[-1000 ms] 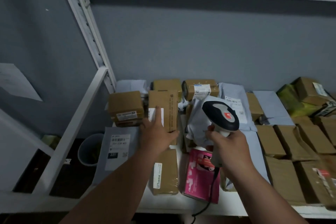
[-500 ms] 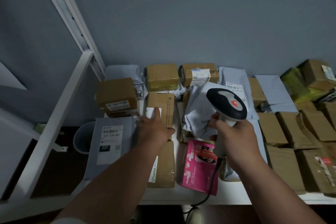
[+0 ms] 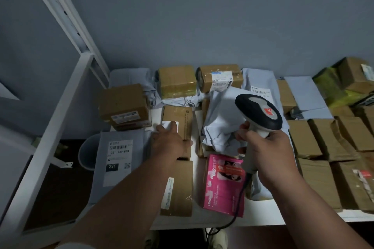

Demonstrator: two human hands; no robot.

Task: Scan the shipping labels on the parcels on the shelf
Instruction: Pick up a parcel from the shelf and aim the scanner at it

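While the left hand point(image 3: 169, 141) lies flat-fingered on the narrow cardboard box point(image 3: 178, 125) at frame centre, its white shipping label point(image 3: 171, 124) peeks out at the fingertips; the box's long axis runs toward the wall. Right of it and higher, the right hand point(image 3: 269, 153) is the grip clenched round the barcode scanner point(image 3: 259, 113); to my eye the scanner head must swing left and down to meet that label.

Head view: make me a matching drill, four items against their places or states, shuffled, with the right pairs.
Items:
1. pink printed packet
2. grey mailer bag labelled 231
3. black-and-grey handheld scanner
4. tall brown cardboard box with a white label

States:
A. gripped by the right hand
B. under the left hand
C. at the shelf's left end
D. front edge, below the scanner

Pairs: 1-D, 2-C, 3-A, 4-B
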